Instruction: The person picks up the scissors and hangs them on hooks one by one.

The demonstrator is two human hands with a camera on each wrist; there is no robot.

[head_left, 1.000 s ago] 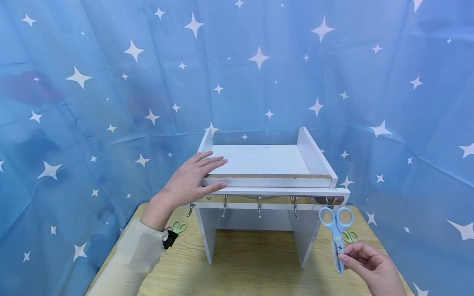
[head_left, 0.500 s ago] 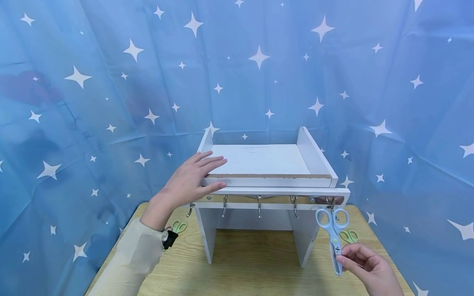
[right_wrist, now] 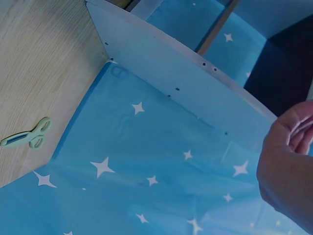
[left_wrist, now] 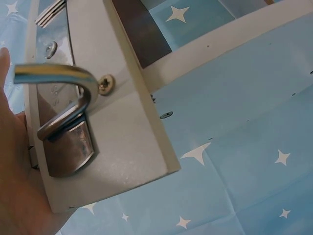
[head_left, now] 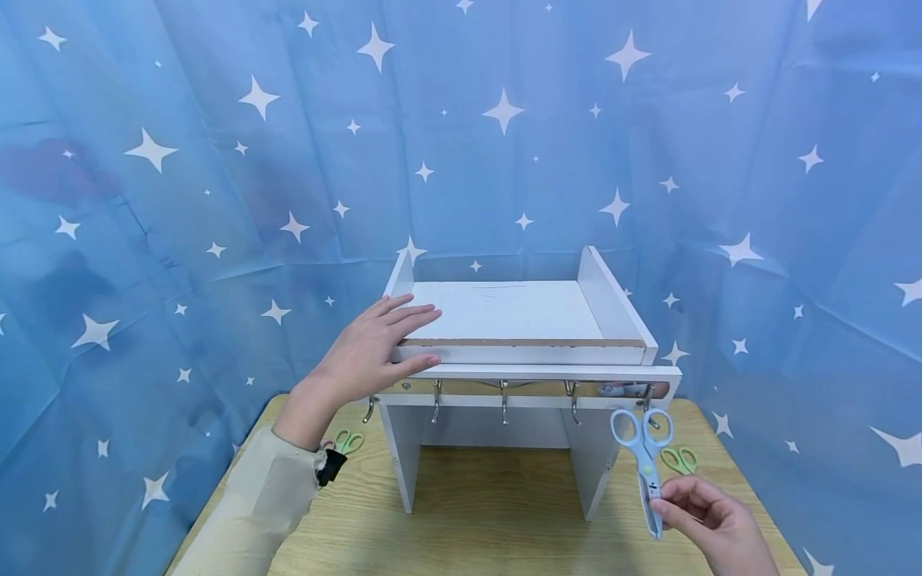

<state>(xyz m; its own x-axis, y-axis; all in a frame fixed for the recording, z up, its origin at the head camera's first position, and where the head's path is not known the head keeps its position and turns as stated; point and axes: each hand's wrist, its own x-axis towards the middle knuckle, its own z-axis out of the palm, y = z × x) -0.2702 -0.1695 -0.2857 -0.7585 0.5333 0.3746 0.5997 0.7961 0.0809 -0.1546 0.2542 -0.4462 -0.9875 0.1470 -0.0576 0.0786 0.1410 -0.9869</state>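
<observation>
My right hand point(head_left: 713, 516) pinches a pair of light blue scissors point(head_left: 647, 468) by the blades between thumb and fingers. The scissors stand upright, handle loops on top, just below the rightmost hook point(head_left: 648, 394) of a metal hook rail on a white shelf unit point(head_left: 519, 370). In the right wrist view the right hand point(right_wrist: 286, 166) appears at the right edge, the scissors out of sight. My left hand point(head_left: 370, 344) rests with spread, straight fingers on the unit's front left corner. The left wrist view shows an end hook point(left_wrist: 66, 78) close up, the left hand point(left_wrist: 19, 171) behind the board.
Green-handled scissors point(head_left: 679, 460) lie on the wooden table point(head_left: 504, 520) right of the unit. Another green-handled pair point(head_left: 349, 442) lies on the left, partly behind the left wrist. Several more hooks point(head_left: 504, 402) line the rail. A blue star-patterned curtain point(head_left: 461, 160) surrounds the table.
My right hand has shifted slightly left and down with the blue scissors, which more fully uncovers the green pair behind. The left hand has stayed in place.
</observation>
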